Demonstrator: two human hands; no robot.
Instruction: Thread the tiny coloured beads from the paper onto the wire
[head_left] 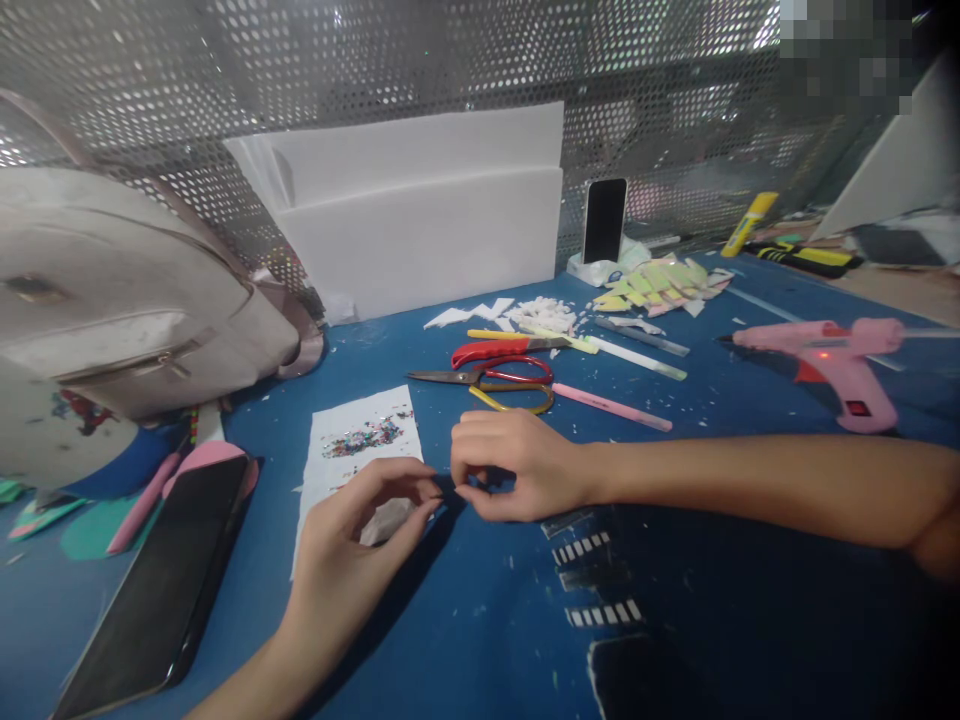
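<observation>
My left hand [337, 540] hovers over the lower edge of a white paper sheet [316, 485], thumb and fingertips pinched together. Facing it, my right hand [529, 460] is closed, with curled fingers and the thumb near the index finger. Anything between the fingertips is too small and dark to make out. Multicoloured glitter or sequins [366, 437] lie in a patch on the sheet. Just beyond my right hand are dark-bladed scissors [454, 377] and a pink pen [615, 407]. Below that hand, dark strips with white blocks [581, 548] lie in a column.
A pink glue gun [829, 350] with a lit light stands right. Behind are a red-handled cutter [491, 350], white paper scraps [544, 315], yellow-green scraps [660, 283], a propped phone [604, 220] and white boards [427, 235]. A backpack [135, 290] and black phone [161, 580] occupy the left.
</observation>
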